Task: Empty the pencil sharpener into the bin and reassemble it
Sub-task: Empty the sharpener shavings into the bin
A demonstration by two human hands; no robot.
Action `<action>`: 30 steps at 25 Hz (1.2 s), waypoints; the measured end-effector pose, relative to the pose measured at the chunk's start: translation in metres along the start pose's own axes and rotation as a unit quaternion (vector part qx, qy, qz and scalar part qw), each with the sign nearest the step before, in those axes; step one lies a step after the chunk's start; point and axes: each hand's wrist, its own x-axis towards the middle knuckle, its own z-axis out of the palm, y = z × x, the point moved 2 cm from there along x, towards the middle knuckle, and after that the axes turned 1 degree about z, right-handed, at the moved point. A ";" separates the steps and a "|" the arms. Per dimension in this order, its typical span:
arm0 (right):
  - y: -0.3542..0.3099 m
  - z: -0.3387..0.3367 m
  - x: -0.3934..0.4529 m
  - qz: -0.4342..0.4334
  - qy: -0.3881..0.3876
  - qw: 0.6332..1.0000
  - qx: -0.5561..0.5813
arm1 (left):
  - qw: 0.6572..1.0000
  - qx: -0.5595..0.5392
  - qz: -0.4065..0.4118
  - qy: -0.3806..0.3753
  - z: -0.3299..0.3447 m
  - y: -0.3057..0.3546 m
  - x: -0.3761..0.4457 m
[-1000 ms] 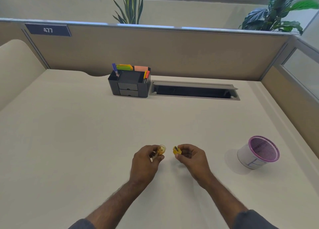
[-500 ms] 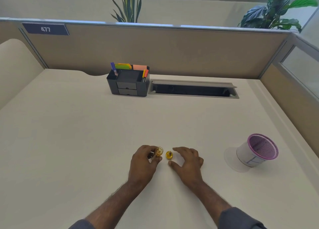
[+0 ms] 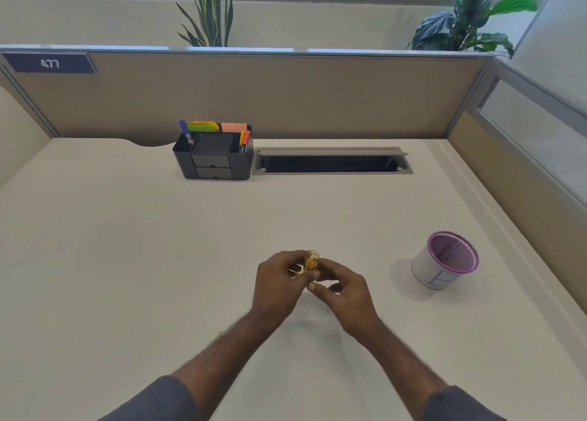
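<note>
Both hands meet over the near middle of the worktop [image 3: 127,261]. Left hand [image 3: 279,284] is closed around the sharpener [image 3: 309,261], a small clear amber piece held just above the surface. Right hand [image 3: 344,296] touches it from the other side, fingers curled; whether it grips anything I cannot tell. Bin [image 3: 444,261], purple-rimmed mesh, stands well apart to the right. An organiser [image 3: 212,160] sits at the back.
</note>
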 end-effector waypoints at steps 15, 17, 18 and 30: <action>0.000 -0.130 -0.033 -0.007 0.245 0.969 -0.031 | 0.982 0.131 0.073 -0.111 0.104 0.004 0.002; -0.001 -0.156 -0.034 -0.022 0.270 0.961 -0.056 | 0.956 0.245 0.100 -0.129 0.117 -0.011 0.002; -0.001 -0.169 -0.034 -0.026 0.279 0.957 -0.073 | 0.944 0.281 0.109 -0.137 0.123 -0.017 0.004; 0.005 -0.245 -0.029 0.009 0.238 0.942 -0.237 | 0.893 0.403 0.108 -0.167 0.161 -0.044 0.020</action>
